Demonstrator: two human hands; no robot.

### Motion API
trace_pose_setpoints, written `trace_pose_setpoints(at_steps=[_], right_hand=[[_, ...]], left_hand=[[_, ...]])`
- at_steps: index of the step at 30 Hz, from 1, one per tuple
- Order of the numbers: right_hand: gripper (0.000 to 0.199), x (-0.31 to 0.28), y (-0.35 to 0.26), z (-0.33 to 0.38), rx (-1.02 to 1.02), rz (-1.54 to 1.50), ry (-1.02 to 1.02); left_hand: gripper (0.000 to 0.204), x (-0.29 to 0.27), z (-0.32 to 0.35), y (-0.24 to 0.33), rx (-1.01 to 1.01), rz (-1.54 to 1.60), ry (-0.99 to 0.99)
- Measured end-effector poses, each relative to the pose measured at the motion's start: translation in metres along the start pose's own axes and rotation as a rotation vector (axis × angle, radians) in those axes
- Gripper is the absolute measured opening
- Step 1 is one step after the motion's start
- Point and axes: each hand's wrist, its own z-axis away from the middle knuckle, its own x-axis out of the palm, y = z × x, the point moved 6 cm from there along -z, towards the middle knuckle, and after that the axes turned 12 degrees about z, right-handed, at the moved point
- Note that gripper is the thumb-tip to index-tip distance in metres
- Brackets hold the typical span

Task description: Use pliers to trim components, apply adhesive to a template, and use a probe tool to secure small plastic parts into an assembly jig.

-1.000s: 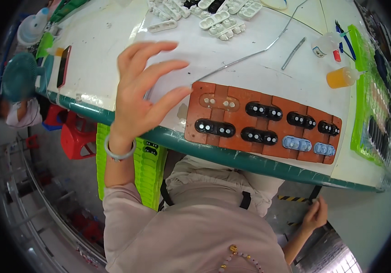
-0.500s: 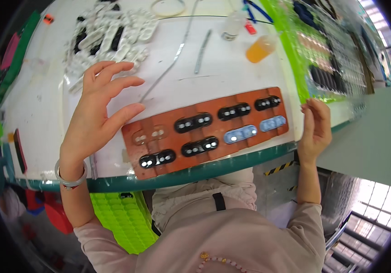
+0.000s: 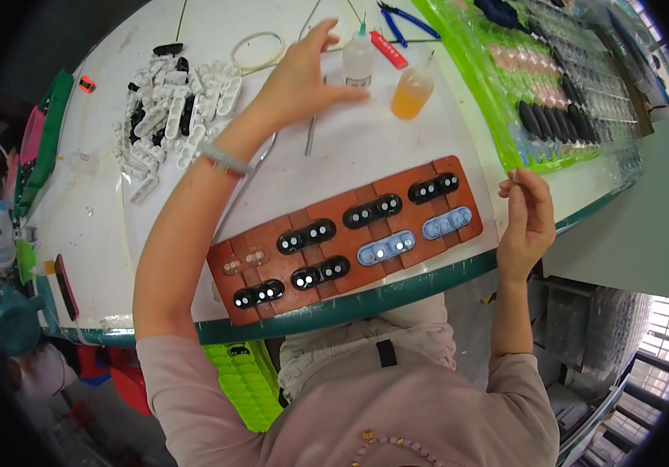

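My left hand is raised over the far middle of the table, thumb and fingers apart and holding nothing. Just right of it stands a clear squeeze bottle with a needle tip, between the spread fingers and thumb in the picture; contact cannot be made out. My right hand hovers past the right end of a brown-orange board, its fingertips pinched together; anything between them is too small to name. Lying on this board are several black oval pieces with shiny dots, two light-blue ones and a transparent one.
Beyond the board lie a thin grey rod, an orange-filled needle bottle, a red tag and blue-handled cutters. A pile of white and black pieces sits far left. A film-covered lime-green tray occupies the right.
My left hand has moved away from the board's left end, up and right to beside the clear bottle. My right hand keeps its pinch near the board's right end. The view has shifted slightly.
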Motion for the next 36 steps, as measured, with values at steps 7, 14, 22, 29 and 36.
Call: trace_pose_setpoints(at_steps=[7, 14, 22, 29, 36], right_hand=[[0.02, -0.023, 0.009, 0.007, 0.099, -0.015, 0.01], [0.059, 0.009, -0.032, 0.07, 0.52, -1.014, -0.488], [0.057, 0.068, -0.068, 0.143, 1.077, -1.275, -1.046], [0.056, 0.045, -0.05, 0.096, 0.97, -0.945, -0.348], [0.053, 0.028, -0.027, 0.078, 0.889, -0.969, -0.158]], left_hand=[[0.081, -0.016, -0.017, 0.025, -0.124, 0.16, -0.021], [0.066, -0.019, 0.09, 0.097, -0.279, 0.711, 0.01], [0.051, 0.041, 0.203, 0.121, -0.302, 0.835, -0.216], [0.042, -0.005, 0.203, 0.1, -0.351, 0.702, -0.099], [0.023, -0.043, 0.193, 0.064, -0.462, 0.561, 0.197]])
